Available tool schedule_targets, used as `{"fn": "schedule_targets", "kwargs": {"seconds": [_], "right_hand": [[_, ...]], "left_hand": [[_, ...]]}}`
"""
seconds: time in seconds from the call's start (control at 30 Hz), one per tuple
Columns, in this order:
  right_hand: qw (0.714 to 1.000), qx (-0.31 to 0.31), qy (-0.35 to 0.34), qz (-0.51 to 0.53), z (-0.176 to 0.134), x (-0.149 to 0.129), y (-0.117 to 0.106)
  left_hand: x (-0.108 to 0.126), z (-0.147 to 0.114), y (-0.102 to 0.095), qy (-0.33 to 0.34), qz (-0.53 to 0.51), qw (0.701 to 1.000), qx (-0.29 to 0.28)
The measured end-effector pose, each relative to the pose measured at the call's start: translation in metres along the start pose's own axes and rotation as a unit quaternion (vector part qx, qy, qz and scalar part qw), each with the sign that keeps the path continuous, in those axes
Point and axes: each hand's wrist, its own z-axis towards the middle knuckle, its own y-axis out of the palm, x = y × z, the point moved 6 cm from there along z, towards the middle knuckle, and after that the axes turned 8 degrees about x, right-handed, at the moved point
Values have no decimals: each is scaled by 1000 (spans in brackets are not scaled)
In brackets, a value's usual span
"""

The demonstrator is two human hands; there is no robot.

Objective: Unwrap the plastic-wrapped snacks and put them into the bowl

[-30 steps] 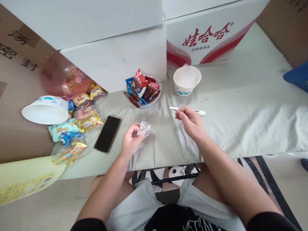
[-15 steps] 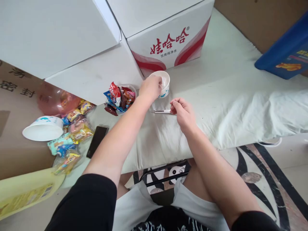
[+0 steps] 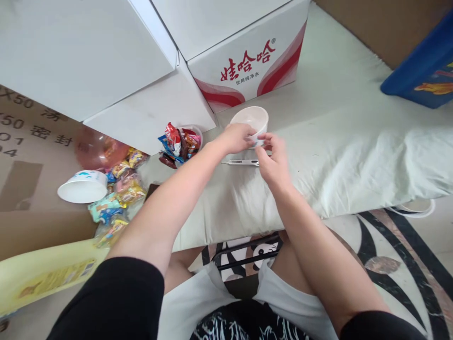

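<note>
My left hand [image 3: 241, 137] is closed at the near left wall of a white paper bowl [image 3: 260, 118], its fingers against the side and partly hiding it. Close by, my right hand [image 3: 273, 159] has its fingers curled in at the bowl's near right side; whatever is between them is hidden and slightly blurred. Just below the bowl lies a slim silver craft knife [image 3: 241, 162], its pointed end to the left and its other end beside my right hand. To the left, a tub [image 3: 197, 132] is heaped with wrapped snacks [image 3: 179, 144].
White cartons [image 3: 247, 71] stand along the back. At left are loose packaged snacks [image 3: 129, 186], a tilted paper bowl [image 3: 83, 189] and a yellow container [image 3: 53, 274]. A blue container [image 3: 421, 80] stands at right on the cloth-covered surface [image 3: 347, 132].
The paper bowl has shifted right. My left hand has come from over its rim to its near side, and my right hand has moved up against it. The craft knife stays put.
</note>
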Motion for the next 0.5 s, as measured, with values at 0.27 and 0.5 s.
{"fn": "schedule_targets", "kwargs": {"seconds": [0.27, 0.5], "right_hand": [[998, -17, -3, -61, -2, -7, -11], [990, -30, -40, -134, -12, -11, 6]], "left_hand": [[-5, -158, -99, -82, 57, 937, 334], [-120, -273, -97, -327, 83, 909, 247]]}}
